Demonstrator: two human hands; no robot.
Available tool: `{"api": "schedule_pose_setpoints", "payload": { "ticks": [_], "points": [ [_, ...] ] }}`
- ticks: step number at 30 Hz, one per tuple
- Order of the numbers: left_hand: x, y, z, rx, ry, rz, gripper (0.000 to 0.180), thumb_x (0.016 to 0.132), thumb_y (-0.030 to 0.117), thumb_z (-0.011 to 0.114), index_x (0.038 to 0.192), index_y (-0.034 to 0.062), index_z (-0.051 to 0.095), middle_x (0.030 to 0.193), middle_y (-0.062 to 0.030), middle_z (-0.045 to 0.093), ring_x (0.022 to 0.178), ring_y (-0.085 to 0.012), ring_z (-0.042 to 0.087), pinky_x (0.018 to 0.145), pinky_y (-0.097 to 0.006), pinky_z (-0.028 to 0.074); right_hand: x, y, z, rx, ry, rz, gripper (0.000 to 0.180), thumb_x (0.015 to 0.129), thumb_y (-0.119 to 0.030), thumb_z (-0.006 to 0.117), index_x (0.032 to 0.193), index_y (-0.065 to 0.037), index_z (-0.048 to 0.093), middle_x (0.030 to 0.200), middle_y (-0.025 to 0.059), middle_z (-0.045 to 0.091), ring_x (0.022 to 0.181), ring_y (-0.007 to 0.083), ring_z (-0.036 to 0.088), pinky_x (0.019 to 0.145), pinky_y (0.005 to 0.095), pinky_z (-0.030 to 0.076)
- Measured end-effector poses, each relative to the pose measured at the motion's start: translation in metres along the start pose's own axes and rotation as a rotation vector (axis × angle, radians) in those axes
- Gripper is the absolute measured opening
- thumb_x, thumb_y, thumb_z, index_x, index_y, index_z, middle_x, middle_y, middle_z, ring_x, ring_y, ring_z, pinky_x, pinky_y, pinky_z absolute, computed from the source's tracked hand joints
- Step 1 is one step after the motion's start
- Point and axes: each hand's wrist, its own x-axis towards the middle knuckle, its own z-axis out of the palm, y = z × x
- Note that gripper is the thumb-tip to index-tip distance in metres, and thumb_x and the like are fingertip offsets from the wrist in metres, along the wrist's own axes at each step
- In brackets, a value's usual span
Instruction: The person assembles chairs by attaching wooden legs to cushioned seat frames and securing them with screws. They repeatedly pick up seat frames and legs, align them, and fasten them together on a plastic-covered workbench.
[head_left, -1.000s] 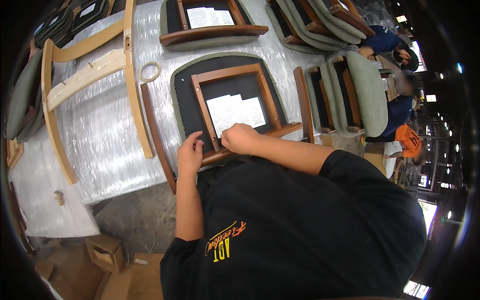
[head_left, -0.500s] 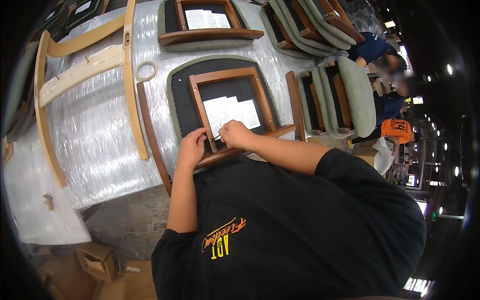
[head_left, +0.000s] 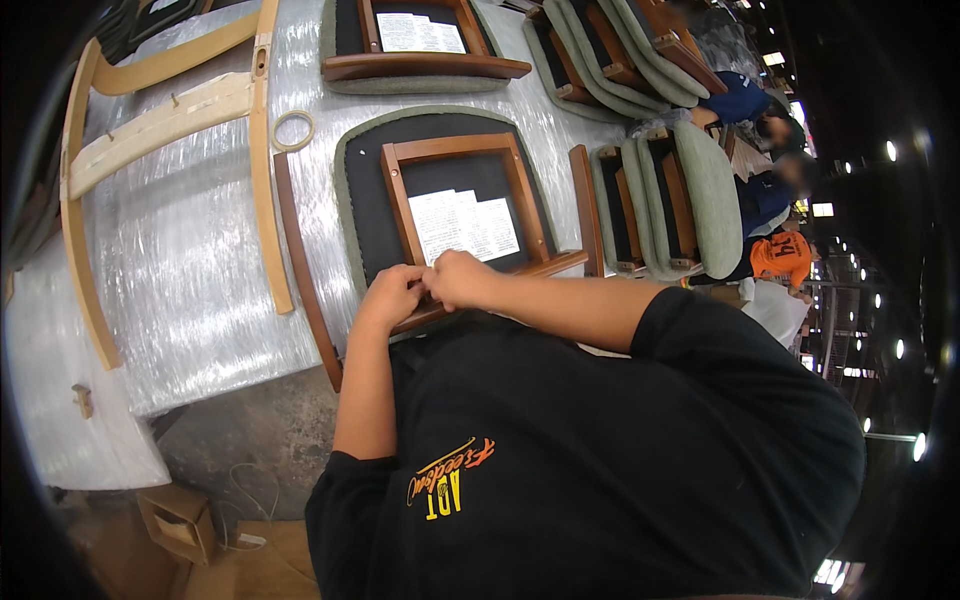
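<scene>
My left hand point(head_left: 395, 294) and my right hand point(head_left: 458, 280) meet at the near left corner of a brown wooden frame point(head_left: 398, 200) on the underside of an upholstered chair seat point(head_left: 365, 175). The fingers of both are bent and pressed together over that corner. Whatever they pinch is hidden behind them. The seat lies bottom up, with black lining and a green fabric edge. White printed sheets point(head_left: 465, 228) rest inside the frame. Brown wooden legs stand on either side, one at the left point(head_left: 308, 270) and one at the right point(head_left: 587, 210).
Plastic film covers the table point(head_left: 200, 260). On it are a pale wooden chair frame point(head_left: 262, 170), a tape roll point(head_left: 293, 131), another upturned seat point(head_left: 425, 68) and stacked green seats point(head_left: 710, 200). Other people work at the right, one in orange point(head_left: 780, 257). A cardboard box point(head_left: 178, 525) sits low left.
My hands have come together at the frame's corner. The thin rod-like piece seen between my right fingers before is now hidden. My left fingers, earlier spread, have closed in.
</scene>
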Motion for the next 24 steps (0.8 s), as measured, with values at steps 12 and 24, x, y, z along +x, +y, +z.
{"api": "schedule_pose_setpoints", "payload": {
  "ticks": [12,24],
  "points": [
    [0.017,-0.005,0.016,0.284,0.008,-0.098,0.019,0.091,0.013,0.067,0.107,0.0105,0.078,0.102,-0.0202,0.073,0.098,-0.0434,0.068,0.085,-0.051,0.054,-0.007,0.006,-0.020,0.347,-0.245,0.356,0.047,0.093,-0.043,0.067,0.107,0.001,0.074,0.092,0.0256,0.075,0.090,0.0418,0.074,0.083,0.0489,0.058],
    [0.053,0.032,-0.025,-0.095,0.075,-0.287,0.035,0.099,0.010,0.066,0.133,0.0028,0.068,0.090,-0.0138,0.074,0.079,-0.0272,0.071,0.075,-0.036,0.057,-0.058,0.088,-0.065,-0.142,0.265,0.145,0.023,0.084,-0.012,0.060,0.100,-0.006,0.076,0.098,0.0201,0.076,0.094,0.0392,0.074,0.079,0.0521,0.059]
  ]
}}
